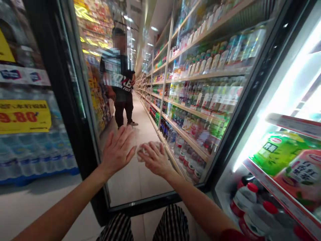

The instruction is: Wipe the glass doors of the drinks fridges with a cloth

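In front of me stands a glass cooler door with a black frame (160, 203), swung outward. My left hand (119, 150) lies with its fingers stretched out at the pane and holds nothing; its fingertips are slightly blurred. Just to the right, my right hand (154, 159) presses a crumpled whitish cloth (160, 146) against the glass, fingers bent over it. Part of the cloth is hidden under the fingers. The two hands are close together but apart.
On the right, the lit cooler holds green drink packs (278, 152) and red-capped bottles (247, 197). Bottled water (37, 154) with a yellow price sign (25, 116) stands at left. Through the glass show drink shelves (200, 110) and a person (121, 80) in the aisle.
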Demonstrator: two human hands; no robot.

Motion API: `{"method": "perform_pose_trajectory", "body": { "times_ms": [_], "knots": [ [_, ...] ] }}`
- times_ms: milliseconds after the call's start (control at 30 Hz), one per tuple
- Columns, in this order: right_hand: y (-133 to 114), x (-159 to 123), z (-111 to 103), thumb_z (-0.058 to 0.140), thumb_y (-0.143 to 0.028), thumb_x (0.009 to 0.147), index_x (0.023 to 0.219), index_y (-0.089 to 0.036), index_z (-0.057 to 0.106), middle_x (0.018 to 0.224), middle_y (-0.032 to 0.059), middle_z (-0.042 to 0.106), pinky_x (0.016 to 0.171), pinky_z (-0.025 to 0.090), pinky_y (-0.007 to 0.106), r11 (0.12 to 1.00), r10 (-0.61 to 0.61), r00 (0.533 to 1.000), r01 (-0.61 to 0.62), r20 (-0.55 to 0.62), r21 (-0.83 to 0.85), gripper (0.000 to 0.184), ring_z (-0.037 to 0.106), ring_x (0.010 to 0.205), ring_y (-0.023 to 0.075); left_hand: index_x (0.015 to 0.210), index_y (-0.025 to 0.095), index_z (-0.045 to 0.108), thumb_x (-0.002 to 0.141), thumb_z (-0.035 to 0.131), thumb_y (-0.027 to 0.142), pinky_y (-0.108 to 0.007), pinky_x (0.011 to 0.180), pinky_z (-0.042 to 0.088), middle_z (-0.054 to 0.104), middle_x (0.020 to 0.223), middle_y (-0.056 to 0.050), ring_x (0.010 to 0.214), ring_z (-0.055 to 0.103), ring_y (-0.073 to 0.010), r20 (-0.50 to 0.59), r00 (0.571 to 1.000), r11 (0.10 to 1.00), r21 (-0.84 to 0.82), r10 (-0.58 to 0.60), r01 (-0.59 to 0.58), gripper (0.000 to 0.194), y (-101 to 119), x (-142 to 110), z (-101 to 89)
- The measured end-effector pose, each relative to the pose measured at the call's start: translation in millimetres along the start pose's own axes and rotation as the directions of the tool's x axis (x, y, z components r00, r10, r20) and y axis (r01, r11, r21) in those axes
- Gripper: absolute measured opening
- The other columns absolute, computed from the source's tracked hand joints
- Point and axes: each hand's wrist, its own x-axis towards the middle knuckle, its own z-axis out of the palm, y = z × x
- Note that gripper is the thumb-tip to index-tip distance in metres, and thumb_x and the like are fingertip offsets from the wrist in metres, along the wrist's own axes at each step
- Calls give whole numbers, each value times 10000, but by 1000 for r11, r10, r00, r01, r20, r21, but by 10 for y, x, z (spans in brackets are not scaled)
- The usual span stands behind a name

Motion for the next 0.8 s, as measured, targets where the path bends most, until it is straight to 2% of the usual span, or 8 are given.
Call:
{"method": "perform_pose_trajectory", "body": {
  "times_ms": [67, 133, 200, 300, 400, 467, 600, 800],
  "knots": [
    [61, 86, -11, 468, -206, 777, 1191, -298, 513, 1368, 24, 435, 1100, 169, 489, 990, 135, 988, -137, -76, -29, 426, 232, 1357, 208, 1413, 230, 215, 810, 541, 270, -404, 1123, 169, 409, 1386, -86, 1333, 294, -215, 9, 1000, 1000, -7, 14, -14, 687, -43, -81, -17],
    [123, 211, -22, 436, -189, 786, 1217, -227, 495, 1414, 96, 360, 1081, 191, 526, 926, 359, 907, -375, -218, -34, 437, 205, 1366, 253, 1416, 234, 204, 808, 537, 260, -407, 1119, 189, 413, 1384, -85, 1332, 294, -213, 0, 1000, 999, -25, 23, -23, 693, -69, -128, -38],
    [58, 280, -12, 414, -182, 797, 1230, -192, 483, 1432, 131, 320, 1073, 200, 540, 890, 438, 861, -456, -259, -11, 439, 196, 1367, 275, 1419, 232, 187, 809, 531, 245, -411, 1109, 217, 404, 1389, -89, 1330, 299, -218, -14, 1000, 999, -49, 23, -24, 701, -81, -144, -63],
    [-221, 175, 30, 462, -198, 786, 1189, -258, 521, 1375, 68, 425, 1088, 190, 517, 977, 214, 972, -215, -99, 3, 412, 249, 1348, 245, 1422, 223, 175, 812, 527, 226, -415, 1096, 247, 406, 1387, -99, 1322, 312, -225, -31, 999, 997, -74, 25, -28, 704, -81, -148, -89],
    [-330, 9, 25, 503, -206, 771, 1160, -317, 537, 1302, 6, 509, 1103, 183, 483, 1000, 6, 998, -7, 58, 18, 406, 315, 1315, 202, 1416, 221, 196, 813, 526, 228, -421, 1097, 240, 427, 1372, -98, 1324, 307, -226, -29, 999, 996, -87, 25, -27, 688, -70, -164, -89],
    [-242, 3, -8, 475, -183, 781, 1178, -287, 526, 1330, 39, 477, 1092, 194, 505, 989, 147, 989, -147, 5, -27, 413, 298, 1327, 222, 1411, 224, 215, 808, 538, 241, -426, 1100, 229, 445, 1358, -94, 1329, 298, -225, -27, 999, 996, -89, 20, -22, 684, -58, -176, -85],
    [-190, 61, -2, 400, -189, 818, 1250, -166, 459, 1438, 157, 294, 1059, 222, 567, 846, 507, 832, -530, -225, -53, 437, 211, 1359, 301, 1404, 236, 239, 793, 567, 250, -426, 1108, 204, 471, 1339, -79, 1340, 278, -208, -50, 999, 996, -90, 4, -8, 693, -11, -182, -99],
    [-494, -436, 49, 442, -201, 799, 1173, -305, 500, 1380, 34, 404, 1082, 251, 497, 960, 276, 961, -277, -33, -48, 392, 280, 1342, 232, 1371, 210, 320, 812, 523, 226, -412, 1123, 158, 497, 1313, -83, 1297, 362, -202, -8, 997, 987, -146, 72, -73, 595, 190, -298, -79]
  ]
}}
